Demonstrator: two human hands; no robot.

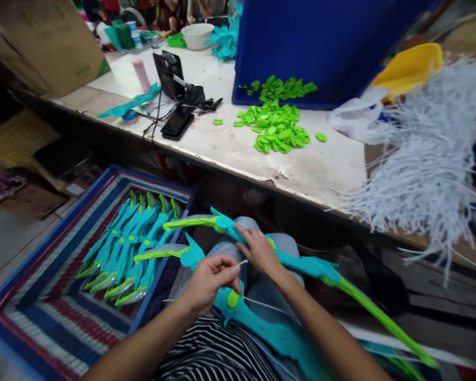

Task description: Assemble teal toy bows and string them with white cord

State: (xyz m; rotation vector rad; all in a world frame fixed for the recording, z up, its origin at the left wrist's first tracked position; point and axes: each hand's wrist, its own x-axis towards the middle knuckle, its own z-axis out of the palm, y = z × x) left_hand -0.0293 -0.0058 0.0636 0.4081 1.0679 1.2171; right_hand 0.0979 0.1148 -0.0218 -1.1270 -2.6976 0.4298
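Note:
Two turquoise-and-lime toy bows lie across my lap. My left hand (216, 278) is closed in a pinch on a white string (243, 262), whose short end pokes out past the fingertips. Below that hand is the nearer toy bow (262, 324), with a lime hexagonal piece at its middle. My right hand (259, 253) has its fingers wrapped over the farther toy bow (297, 260), left of its centre. This bow's long lime limb slants down to the right. Part of the nearer bow is hidden under my forearms.
A blue-rimmed tray (63, 222) at the left holds several finished-looking toy bows (130, 238). On the table (222, 145) are lime plastic pieces (280, 124), a blue bin (317, 47), a phone (177, 121) and a bundle of white strings (424, 164) overhanging the edge.

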